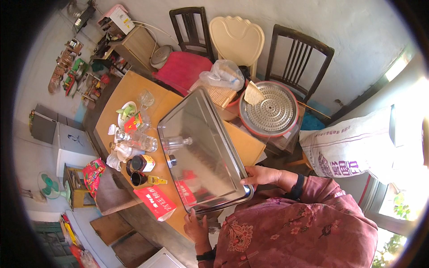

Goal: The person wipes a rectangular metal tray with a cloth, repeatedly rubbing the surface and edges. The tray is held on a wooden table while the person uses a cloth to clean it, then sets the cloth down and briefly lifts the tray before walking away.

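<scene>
A rectangular stainless-steel tray point(201, 140) is tilted up above the wooden table point(176, 224), its shiny inner face mirroring the bottles and the red pack. My right hand point(263, 176) grips its near right rim, thumb over the edge. At the lower left corner, the fingers of my left hand point(197, 227) hold the rim. Left of the tray lies a red paper pack point(156, 202) bearing white writing. Beyond it stand a black cup point(138, 178), a dark jar with a black lid point(143, 163) and a clear glass bottle point(145, 141). A small yellow item point(157, 180) lies by the cup.
A round perforated steamer plate point(269, 107) with a piece of flatbread point(253, 93) stands on the right. Behind the tray are a slatted wooden board point(218, 93) and a plastic bag point(223, 75). Chairs point(298, 57) line the wall; a white woven sack point(348, 144) stands right.
</scene>
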{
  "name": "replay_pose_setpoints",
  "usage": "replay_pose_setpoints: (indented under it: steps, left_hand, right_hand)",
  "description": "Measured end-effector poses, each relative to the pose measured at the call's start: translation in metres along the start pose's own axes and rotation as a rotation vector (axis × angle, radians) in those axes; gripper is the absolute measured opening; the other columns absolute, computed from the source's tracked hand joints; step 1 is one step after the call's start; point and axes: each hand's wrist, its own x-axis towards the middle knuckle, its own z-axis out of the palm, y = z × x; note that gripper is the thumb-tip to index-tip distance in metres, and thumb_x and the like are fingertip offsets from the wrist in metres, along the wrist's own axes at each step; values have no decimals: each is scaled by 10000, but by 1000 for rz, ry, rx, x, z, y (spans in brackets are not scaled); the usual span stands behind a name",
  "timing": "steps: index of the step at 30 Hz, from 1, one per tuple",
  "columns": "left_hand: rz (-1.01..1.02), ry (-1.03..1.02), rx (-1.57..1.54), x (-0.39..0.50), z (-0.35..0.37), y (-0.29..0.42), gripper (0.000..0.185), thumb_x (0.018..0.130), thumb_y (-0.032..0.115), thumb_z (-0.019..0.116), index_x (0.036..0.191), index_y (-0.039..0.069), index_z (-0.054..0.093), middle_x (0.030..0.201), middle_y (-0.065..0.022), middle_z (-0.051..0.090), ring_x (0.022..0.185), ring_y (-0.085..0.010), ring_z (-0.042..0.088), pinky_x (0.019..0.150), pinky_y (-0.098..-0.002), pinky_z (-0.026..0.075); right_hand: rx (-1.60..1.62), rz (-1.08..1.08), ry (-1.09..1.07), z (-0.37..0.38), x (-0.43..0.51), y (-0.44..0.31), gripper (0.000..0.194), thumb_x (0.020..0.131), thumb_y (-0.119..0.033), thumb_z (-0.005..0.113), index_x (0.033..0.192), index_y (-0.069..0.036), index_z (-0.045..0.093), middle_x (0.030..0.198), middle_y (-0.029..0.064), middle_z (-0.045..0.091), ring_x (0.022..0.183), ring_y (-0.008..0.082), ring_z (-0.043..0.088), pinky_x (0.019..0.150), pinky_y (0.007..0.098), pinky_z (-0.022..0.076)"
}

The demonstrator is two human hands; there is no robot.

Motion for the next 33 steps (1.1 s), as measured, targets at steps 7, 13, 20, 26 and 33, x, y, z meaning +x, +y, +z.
replay_pose_setpoints:
  steps: [7,13,20,26,33]
  left_hand:
    - [-100,-84,48,-5,1,8,628,757,325,801,1316,137,585,1150,-112,576,946,-339,622,762,-479,491]
    - [-192,-114,63,-11,5,15,635,742,333,809,1309,145,594,1138,-105,575,961,-320,622,766,-466,491]
    - [-239,-129,70,-17,9,26,647,730,358,809,1302,141,600,1132,-112,575,985,-322,620,773,-468,489]
    - [-330,-147,92,-25,3,38,610,764,328,790,1307,128,597,1147,-109,578,1010,-317,615,798,-473,485]
    - [-464,-172,20,-33,-12,47,604,777,299,783,1325,143,585,1141,-95,584,983,-315,622,810,-456,486]
  right_hand:
    - [-216,178,186,-44,21,45,501,965,-358,662,1221,48,521,1040,128,659,848,201,689,642,330,611]
    - [-143,194,265,-66,25,62,498,914,-342,701,1152,74,562,973,148,673,754,218,696,577,340,604]
    - [-145,252,158,-90,37,58,440,921,-314,697,1120,57,570,947,132,671,702,203,692,577,325,611]
    - [-126,170,303,-93,36,65,342,857,-278,687,818,60,657,641,88,633,556,183,636,500,332,549]
    - [-118,236,320,-101,33,76,553,855,-260,757,1175,59,438,906,135,640,750,177,666,574,305,567]
